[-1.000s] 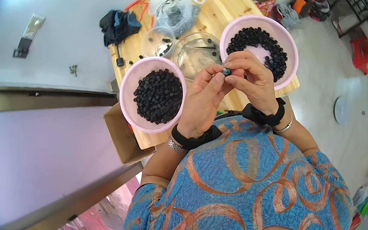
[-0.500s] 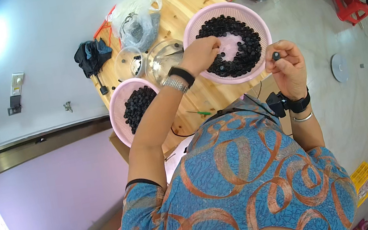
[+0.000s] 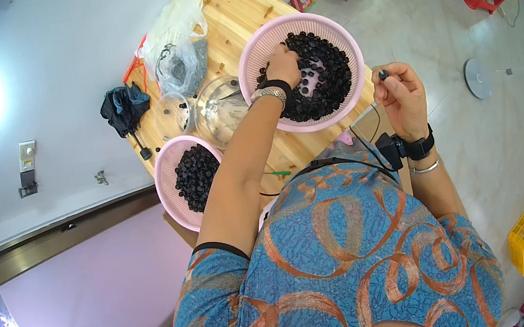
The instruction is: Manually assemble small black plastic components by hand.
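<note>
My left hand [image 3: 284, 65] reaches into a large pink slotted basket [image 3: 355, 89], which holds many small black round caps [image 3: 320, 57]. Its fingers are bent and bunched at the caps on the basket's left side; their tips, and anything between them, are hidden. To the right of the basket, my right hand [image 3: 403, 102] is raised, pinching a small black cap [image 3: 383, 74] between thumb and fingers. A smaller pink basket [image 3: 173, 202], left of my left forearm, contains a heap of similar black pieces [image 3: 196, 174].
Between the baskets and wall are a clear round container [image 3: 217, 105], a clear tub [image 3: 172, 113] with black bits, plastic bags [image 3: 181, 52] and a dark folded umbrella [image 3: 124, 108]. A green-handled tool [image 3: 279, 173] lies near the wooden table's [image 3: 235, 2] front edge.
My left hand has gone down into the caps in the large basket, scattering them over the bare patch. The right hand still pinches its cap. The whole view has shifted slightly.
</note>
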The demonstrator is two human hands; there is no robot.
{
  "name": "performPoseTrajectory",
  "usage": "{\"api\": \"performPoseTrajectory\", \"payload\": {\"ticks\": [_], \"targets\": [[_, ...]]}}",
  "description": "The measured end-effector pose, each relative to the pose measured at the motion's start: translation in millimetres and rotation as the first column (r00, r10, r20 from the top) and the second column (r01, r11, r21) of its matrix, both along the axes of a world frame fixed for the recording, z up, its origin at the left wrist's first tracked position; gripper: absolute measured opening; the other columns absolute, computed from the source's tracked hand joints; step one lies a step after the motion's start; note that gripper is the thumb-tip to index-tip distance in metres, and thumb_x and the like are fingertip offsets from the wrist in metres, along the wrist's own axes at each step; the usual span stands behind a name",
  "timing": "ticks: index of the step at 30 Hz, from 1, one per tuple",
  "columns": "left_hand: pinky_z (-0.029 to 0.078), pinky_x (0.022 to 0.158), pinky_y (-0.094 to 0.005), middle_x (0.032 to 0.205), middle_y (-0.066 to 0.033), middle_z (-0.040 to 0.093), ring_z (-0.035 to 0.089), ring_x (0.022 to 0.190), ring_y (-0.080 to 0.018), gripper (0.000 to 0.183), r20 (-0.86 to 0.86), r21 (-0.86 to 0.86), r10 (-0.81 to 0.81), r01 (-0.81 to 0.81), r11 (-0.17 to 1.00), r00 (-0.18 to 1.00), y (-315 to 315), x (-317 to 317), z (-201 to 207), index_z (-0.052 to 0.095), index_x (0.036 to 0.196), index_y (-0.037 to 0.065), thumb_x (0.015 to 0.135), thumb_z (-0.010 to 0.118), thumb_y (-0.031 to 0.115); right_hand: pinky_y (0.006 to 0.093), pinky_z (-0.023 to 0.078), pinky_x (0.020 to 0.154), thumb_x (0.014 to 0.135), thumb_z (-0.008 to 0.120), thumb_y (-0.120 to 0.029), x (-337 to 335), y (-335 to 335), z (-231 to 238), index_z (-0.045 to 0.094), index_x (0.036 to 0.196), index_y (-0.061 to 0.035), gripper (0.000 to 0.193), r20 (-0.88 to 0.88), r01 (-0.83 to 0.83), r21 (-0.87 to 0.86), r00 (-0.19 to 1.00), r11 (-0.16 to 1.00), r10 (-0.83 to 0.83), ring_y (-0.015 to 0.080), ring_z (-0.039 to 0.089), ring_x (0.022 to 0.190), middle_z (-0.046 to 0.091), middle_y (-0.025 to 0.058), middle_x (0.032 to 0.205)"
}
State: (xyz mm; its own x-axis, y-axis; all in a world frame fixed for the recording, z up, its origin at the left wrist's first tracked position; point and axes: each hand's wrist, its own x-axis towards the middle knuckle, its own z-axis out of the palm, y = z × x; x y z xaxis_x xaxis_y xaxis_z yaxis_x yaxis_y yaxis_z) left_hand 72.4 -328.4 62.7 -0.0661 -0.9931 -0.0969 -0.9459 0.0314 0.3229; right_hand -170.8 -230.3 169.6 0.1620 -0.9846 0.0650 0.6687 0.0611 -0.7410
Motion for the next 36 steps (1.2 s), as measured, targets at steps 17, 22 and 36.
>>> {"api": "performPoseTrajectory", "payload": {"ticks": [17,22,36], "targets": [[0.046,0.080,-0.0387,0.086,-0.0179,0.061,0.058,0.088,-0.0348,0.021,0.085,0.132,-0.218,0.206,0.970,0.972,4.3,2.9,-19.6,0.066,0.087,0.006,0.068,0.058,0.001,0.0223,0.049,0.062,0.084,0.054,0.000,31.4,-15.1,2.7,0.054,0.108,0.0012,0.024,0.182,-0.170,0.055,0.971,0.984,0.158,0.0111,0.056,0.074,0.059,0.0114,0.096],[0.051,0.068,-0.0296,0.078,-0.0151,0.063,0.063,0.077,-0.0210,0.014,-0.585,0.215,0.074,0.067,0.974,0.808,16.0,-0.1,29.0,0.062,0.088,-0.001,0.075,0.059,0.005,0.0224,0.050,0.063,0.085,0.054,-0.003,38.0,-12.1,6.6,0.054,0.109,0.0017,0.025,0.199,-0.208,0.010,0.959,0.978,0.202,0.0116,0.057,0.075,0.059,0.0109,0.095],[0.050,0.070,-0.0220,0.098,-0.0096,0.061,0.060,0.080,-0.0121,0.020,-0.922,0.325,0.297,-0.082,0.942,-0.247,148.4,40.7,144.2,0.054,0.107,0.003,0.087,0.054,0.006,0.0251,0.050,0.064,0.088,0.052,-0.008,93.3,-4.0,38.6,0.052,0.113,0.0004,0.027,0.333,-0.384,-0.113,0.854,0.916,0.399,0.0116,0.055,0.076,0.056,0.0124,0.096]]}}
